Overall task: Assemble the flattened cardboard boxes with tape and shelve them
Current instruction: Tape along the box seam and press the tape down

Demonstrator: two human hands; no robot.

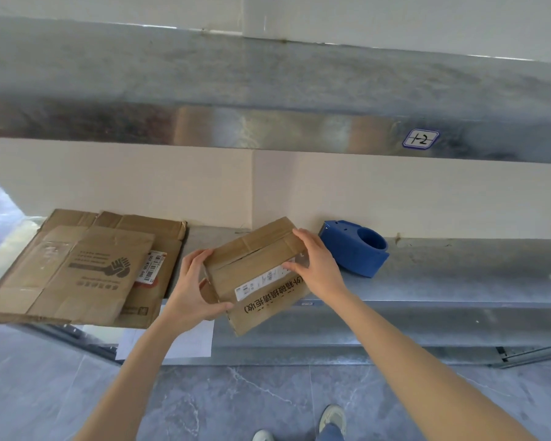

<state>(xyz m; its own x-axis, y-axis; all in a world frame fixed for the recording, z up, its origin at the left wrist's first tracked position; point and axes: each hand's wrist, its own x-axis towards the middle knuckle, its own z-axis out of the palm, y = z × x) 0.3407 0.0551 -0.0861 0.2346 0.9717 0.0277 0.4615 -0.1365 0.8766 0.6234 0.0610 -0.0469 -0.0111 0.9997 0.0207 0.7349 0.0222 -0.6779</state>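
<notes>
Looking down through the head view, two bare arms reach to a small cardboard box (255, 265) held tilted over the front edge of the lower shelf (442, 275); whether it touches the metal I cannot tell. The left grip (194, 289) is clenched round the box's left end, fingers curled over its far edge and thumb pressed to the near side. The right grip (317, 265) clasps the right end, fingers wrapped over the far corner, thumb lying on the top face beside a white barcode label (258, 281). The top flaps are folded shut with a seam between them, and black printed characters run along the side facing the camera.

To the left on the same shelf lies a stack of flattened boxes (77, 268), overhanging the front edge, the topmost printed with a dark hand logo. A blue tape dispenser (357, 249) sits on the shelf just beside the right grip, near the pale wall (395, 192). The upper shelf (268, 132) carries a small handwritten tag (421, 139). A white sheet of paper (191, 342) shows below the box. Grey marbled floor (268, 399) and the toes of two shoes (333, 416) fill the bottom.
</notes>
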